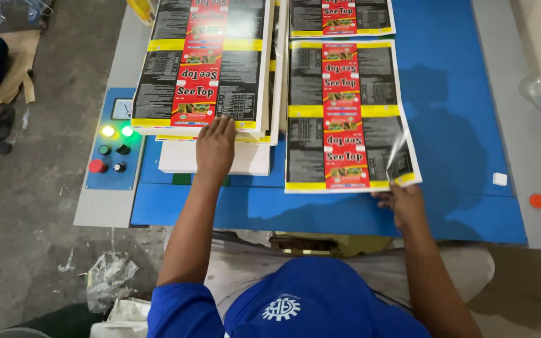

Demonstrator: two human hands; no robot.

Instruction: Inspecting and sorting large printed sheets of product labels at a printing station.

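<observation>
The right hand (402,203) pinches the printed sheet (345,119) by its curling corner; the left hand (215,145) lies flat on the stack (205,62). Better to lift that corner slowly.

The blue surface (464,125) lies bare to the right of the printed sheet (345,119) — room for a hand there. Left, the stack of sheets (205,62) blocks the way — only a narrow strip shows between them.

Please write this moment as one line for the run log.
left hand: flat on stack of printed sheets | right hand: lifting corner of single printed sheet | surface: blue table
</observation>
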